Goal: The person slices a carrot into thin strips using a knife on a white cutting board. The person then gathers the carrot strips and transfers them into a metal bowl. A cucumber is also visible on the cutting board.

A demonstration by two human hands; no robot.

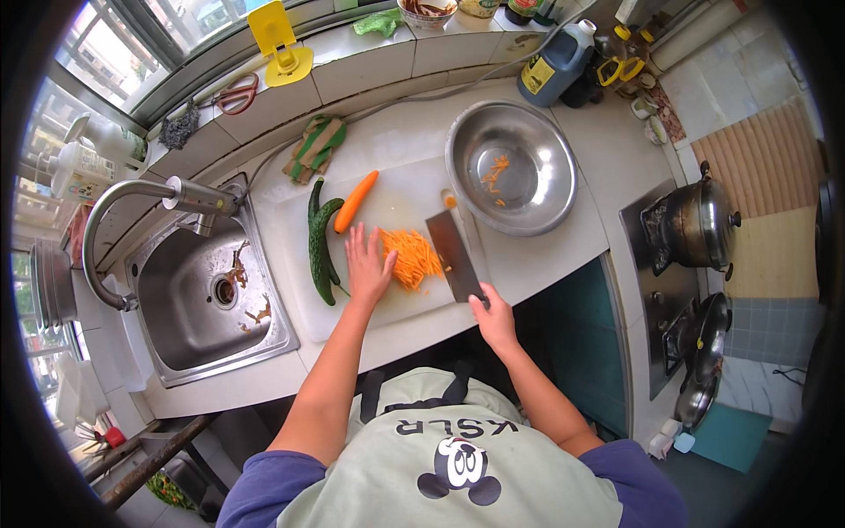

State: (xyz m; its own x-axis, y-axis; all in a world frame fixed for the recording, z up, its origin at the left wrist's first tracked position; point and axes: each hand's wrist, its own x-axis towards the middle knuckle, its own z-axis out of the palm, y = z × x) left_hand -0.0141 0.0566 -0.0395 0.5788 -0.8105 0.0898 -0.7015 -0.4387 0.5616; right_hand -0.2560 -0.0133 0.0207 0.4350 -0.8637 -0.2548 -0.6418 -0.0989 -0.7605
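Observation:
A heap of shredded carrot [410, 259] lies on a pale cutting board [297, 224]. My left hand [369, 267] rests at the heap's left side, fingers spread, gripping nothing. With my right hand [494, 317] I hold a cleaver [455, 256] by its handle, the broad blade along the heap's right side. A whole carrot [356, 201] and two green cucumbers [321, 247] lie left of the heap, near my left hand. Beyond the blade, a small carrot end [450, 200] sits near a steel bowl [551, 171]. A few carrot shreds [495, 175] are in that bowl.
On the left is a steel sink [178, 317] with peelings [259, 315] and a curved faucet [125, 191]. A striped cloth [317, 148] lies behind the board. Scissors [239, 94] are on the ledge. At right, a lidded pot [700, 224] stands on the gas stove [650, 290].

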